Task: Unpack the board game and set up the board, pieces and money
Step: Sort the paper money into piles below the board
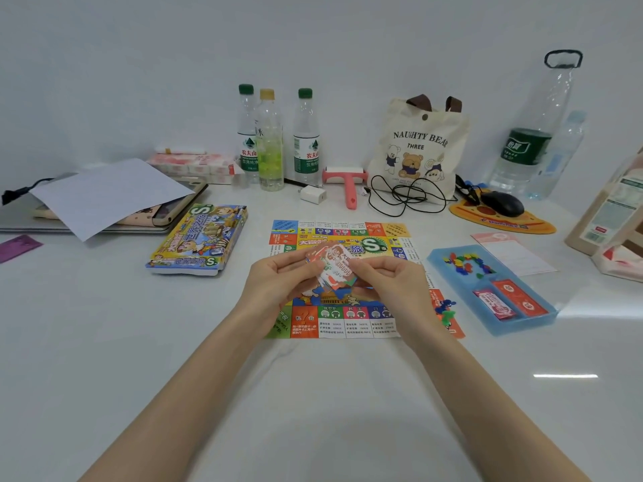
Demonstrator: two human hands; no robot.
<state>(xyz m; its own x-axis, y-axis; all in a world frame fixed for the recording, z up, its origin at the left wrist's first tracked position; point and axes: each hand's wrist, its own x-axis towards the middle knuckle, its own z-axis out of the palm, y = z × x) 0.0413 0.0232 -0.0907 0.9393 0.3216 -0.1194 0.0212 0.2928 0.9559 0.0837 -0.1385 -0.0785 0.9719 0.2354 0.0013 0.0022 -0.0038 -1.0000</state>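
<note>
Play money is pinched between left hand and right hand above the board.

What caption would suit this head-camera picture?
Over the unfolded board, the left hand and right hand hold play money; blue tray of pieces alongside.

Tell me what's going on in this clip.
A person is partway through setting up a board game. The left hand and right hand both pinch a small stack of play money above the board, which lies unfolded on the white table. The game box lies to the left. To the right, a blue tray holds small coloured pieces and two card packs. A few pawns sit at the board's right edge.
</note>
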